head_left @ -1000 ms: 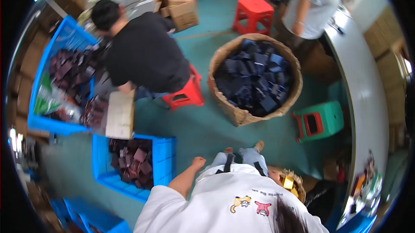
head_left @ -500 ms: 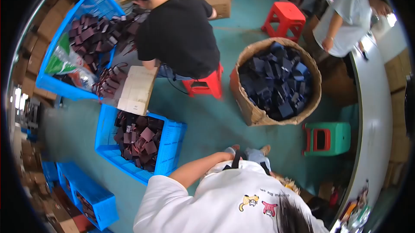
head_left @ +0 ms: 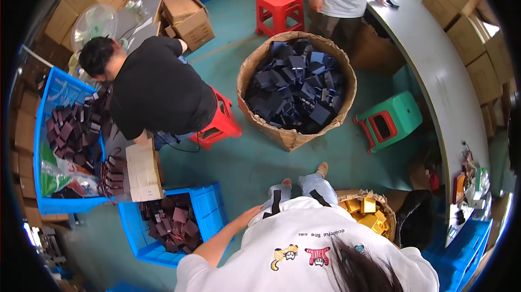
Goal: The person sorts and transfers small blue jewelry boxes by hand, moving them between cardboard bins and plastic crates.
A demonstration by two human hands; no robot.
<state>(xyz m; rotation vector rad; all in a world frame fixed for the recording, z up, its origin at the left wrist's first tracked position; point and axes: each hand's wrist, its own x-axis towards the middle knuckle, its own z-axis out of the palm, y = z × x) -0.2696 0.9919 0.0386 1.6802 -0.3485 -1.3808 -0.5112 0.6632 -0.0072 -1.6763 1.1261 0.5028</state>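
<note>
My left hand (head_left: 248, 218) hangs by my waist, next to my jeans and a dark strap, partly hidden by my white shirt; its fingers do not show clearly. Nearest to it on the left is a blue crate (head_left: 208, 210) holding dark maroon boxes (head_left: 176, 226). My right hand is out of view. By my right side stands a round carton (head_left: 392, 213) of yellow boxes (head_left: 369, 216). Ahead of my feet, a large round cardboard bin (head_left: 293, 139) is filled with dark blue boxes (head_left: 296, 86).
A person in black sits on a red stool (head_left: 220, 124) at a table with maroon boxes. Another person stands by the long grey counter (head_left: 434, 69) at right. A green stool (head_left: 393, 121) and another red stool (head_left: 279, 7) stand near the bin.
My view has swung to the right, so the bin, stools and seated person appear further left. The yellow boxes by my side now show clearly.
</note>
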